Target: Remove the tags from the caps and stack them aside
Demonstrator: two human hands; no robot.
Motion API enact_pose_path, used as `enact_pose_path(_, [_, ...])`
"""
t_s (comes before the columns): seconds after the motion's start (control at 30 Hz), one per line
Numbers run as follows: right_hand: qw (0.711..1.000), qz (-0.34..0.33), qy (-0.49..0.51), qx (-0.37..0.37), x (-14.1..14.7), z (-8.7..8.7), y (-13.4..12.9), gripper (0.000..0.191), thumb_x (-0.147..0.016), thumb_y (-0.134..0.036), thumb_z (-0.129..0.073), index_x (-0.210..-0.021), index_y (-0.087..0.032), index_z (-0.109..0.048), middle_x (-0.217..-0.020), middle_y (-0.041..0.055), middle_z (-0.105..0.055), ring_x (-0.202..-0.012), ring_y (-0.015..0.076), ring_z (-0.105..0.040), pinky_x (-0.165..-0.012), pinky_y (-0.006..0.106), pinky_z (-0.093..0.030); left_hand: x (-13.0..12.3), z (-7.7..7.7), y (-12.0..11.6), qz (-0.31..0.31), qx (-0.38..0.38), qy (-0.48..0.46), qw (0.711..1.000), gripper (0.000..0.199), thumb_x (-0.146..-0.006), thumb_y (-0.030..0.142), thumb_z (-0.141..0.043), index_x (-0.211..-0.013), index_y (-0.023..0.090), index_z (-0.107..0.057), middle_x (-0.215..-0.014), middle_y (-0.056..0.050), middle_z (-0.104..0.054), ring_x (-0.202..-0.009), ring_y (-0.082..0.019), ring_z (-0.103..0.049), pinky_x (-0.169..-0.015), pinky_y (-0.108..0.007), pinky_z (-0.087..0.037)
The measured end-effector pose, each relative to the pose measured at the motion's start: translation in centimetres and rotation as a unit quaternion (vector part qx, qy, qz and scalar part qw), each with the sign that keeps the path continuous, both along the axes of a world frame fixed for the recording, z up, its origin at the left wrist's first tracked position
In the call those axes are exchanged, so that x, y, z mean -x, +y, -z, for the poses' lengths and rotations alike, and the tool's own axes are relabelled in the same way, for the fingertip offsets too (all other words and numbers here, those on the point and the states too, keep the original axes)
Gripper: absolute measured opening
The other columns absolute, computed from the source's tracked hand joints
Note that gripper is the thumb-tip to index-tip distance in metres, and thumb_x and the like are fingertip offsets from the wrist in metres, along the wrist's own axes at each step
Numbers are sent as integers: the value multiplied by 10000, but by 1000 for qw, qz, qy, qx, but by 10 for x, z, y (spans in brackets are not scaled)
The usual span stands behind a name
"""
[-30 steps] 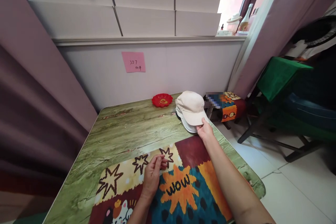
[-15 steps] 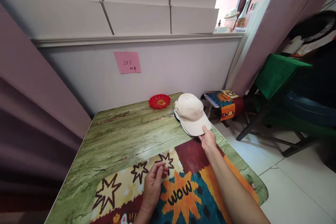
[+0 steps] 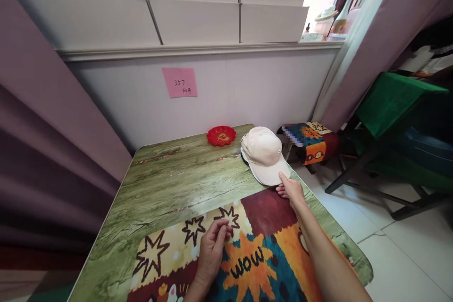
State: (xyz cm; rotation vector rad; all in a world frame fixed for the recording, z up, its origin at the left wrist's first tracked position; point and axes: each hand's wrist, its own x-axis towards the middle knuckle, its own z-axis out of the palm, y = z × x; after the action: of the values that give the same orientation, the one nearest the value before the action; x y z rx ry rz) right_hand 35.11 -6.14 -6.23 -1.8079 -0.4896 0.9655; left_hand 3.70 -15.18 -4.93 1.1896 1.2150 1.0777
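A cream baseball cap point(image 3: 264, 146) sits near the table's back right edge, its brim pointing toward me. A darker edge shows beneath its left side; what it belongs to is hidden. My right hand point(image 3: 292, 191) is at the front of the brim, closed on it. Its thumb rests on top of the brim, and the curled fingers are at the lower edge. My left hand point(image 3: 212, 247) lies over the patterned mat point(image 3: 269, 210) with fingers loosely curled and the thumb against them. Nothing shows in it.
A red scalloped plate point(image 3: 221, 136) stands left of the cap, by the wall. The wood-patterned table point(image 3: 159, 179) ends at the right above a tiled floor. A cloth-covered stool point(image 3: 314, 144) and a green-draped chair point(image 3: 396, 99) stand beyond, with a person seated there.
The whole view has shifted slightly, so things appear farther right. My right hand has moved a little outward along the brim edge. My left hand keeps its pose.
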Motion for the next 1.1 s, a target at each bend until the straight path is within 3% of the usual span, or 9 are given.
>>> enact_pose_path(0.13, [999, -27, -28, -18, 13, -2, -18, 531, -835, -634, -552, -560, -179, -546, -584, 116, -703, -429, 145, -602, -411, 228, -451, 0, 0, 2, 9, 16, -24, 1000, 291, -827, 465, -662, -920, 191, -693, -815, -59, -721, -712, -183, -643, -712, -307, -526])
enact_pose_path(0.23, [987, -110, -80, -88, 42, -21, -37, 523, -842, -635, -548, -603, -172, -599, -560, 75, -673, -465, 153, -586, -470, 250, -445, 0, -15, 14, -10, 42, -46, 998, 330, -796, 448, -683, -979, 174, -664, -720, -28, -684, -607, -156, -597, -608, -272, -491])
enact_pose_path(0.33, [929, -272, -183, -172, 86, -60, -47, 432, -824, -506, -659, -1087, -165, -692, -589, 2, -663, -528, 167, -583, -537, 265, -439, 0, -55, 35, -53, -29, -17, 998, 557, -797, 389, -692, -1293, 176, -556, -587, 57, -575, -555, -136, -538, -587, -238, -451])
enact_pose_path(0.4, [873, -331, -280, -222, 116, -93, -44, 711, -817, -386, -687, -1463, -208, -451, -630, -30, -669, -567, 173, -589, -586, 270, -447, 2, -91, 50, -56, -120, 51, 990, 781, -810, 331, -684, -1508, 221, -352, -611, 75, -575, -566, -129, -532, -616, -230, -443])
enact_pose_path(0.5, [791, -334, -465, -214, 152, -142, -29, 852, -876, -262, -587, -1595, -206, -133, -741, 1, -698, -643, 188, -615, -634, 273, -451, 5, -144, 68, -80, -249, 281, 923, 939, -855, 237, -623, -1594, 252, -44, -688, 70, -603, -573, -124, -538, -612, -226, -417])
enact_pose_path(0.6, [736, -301, -574, -196, 175, -177, -10, 827, -933, -213, -478, -1599, -191, 12, -867, 48, -710, -753, 205, -646, -671, 273, -460, 9, -176, 79, -132, -278, 465, 830, 953, -874, 209, -608, -1593, 224, 18, -787, 15, -661, -609, -145, -585, -592, -236, -416])
enact_pose_path(0.7, [715, -277, -616, -181, 187, -192, 5, 859, -944, -193, -454, -1583, -205, 120, -929, 52, -699, -782, 212, -652, -676, 280, -476, 13, -184, 84, -154, -256, 555, 776, 976, -891, 234, -608, -1587, 214, 76, -886, -29, -703, -651, -183, -636, -588, -260, -439])
enact_pose_path(0.8, [713, -272, -628, -153, 193, -192, 14, 891, -942, -182, -461, -1570, -236, 168, -946, 46, -690, -767, 208, -653, -671, 280, -486, 18, -181, 87, -168, -229, 598, 749, 999, -897, 237, -605, -1579, 210, 125, -914, -44, -718, -686, -221, -669, -600, -285, -460])
enact_pose_path(1.1, [711, -283, -630, -130, 192, -189, 16, 905, -943, -198, -469, -1563, -245, 187, -969, 54, -684, -789, 207, -658, -697, 276, -490, 21, -176, 90, -166, -204, 621, 738, 944, -916, 229, -576, -1589, 230, 85, -958, -68, -704, -743, -231, -688, -647, -301, -487])
